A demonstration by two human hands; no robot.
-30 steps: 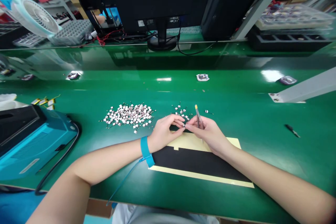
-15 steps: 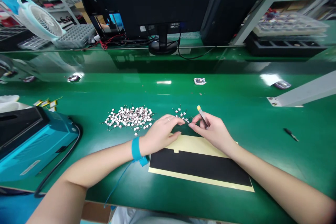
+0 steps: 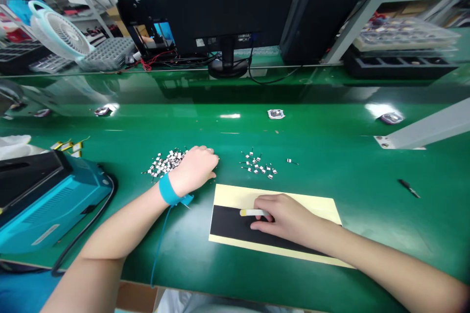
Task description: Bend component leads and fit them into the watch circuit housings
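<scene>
My left hand (image 3: 194,168), with a blue wrist strap (image 3: 169,190), lies over the right side of a pile of small white parts with dark leads (image 3: 163,164). Its thumb stands apart from the curled fingers; their undersides and the parts beneath are hidden. Closed around a slim, pale tool with a yellow end (image 3: 249,212), my right hand (image 3: 284,215) is over a black strip (image 3: 227,222) on a pale yellow sheet (image 3: 275,194). The tool's other end is hidden by the hand. A looser group of the same parts (image 3: 257,169) lies between the hands, beyond the sheet.
One small part (image 3: 289,160) lies alone to the right. Farther right is a small black-handled tool (image 3: 408,188). A blue and black machine (image 3: 62,205) with a cable stands left. A white frame post (image 3: 433,124) meets the table at right; a monitor (image 3: 227,5) stands behind.
My left hand has moved left onto the pile. My right hand has drawn back toward me over the sheet, its tool now lying flatter. More small parts show in the loose group.
</scene>
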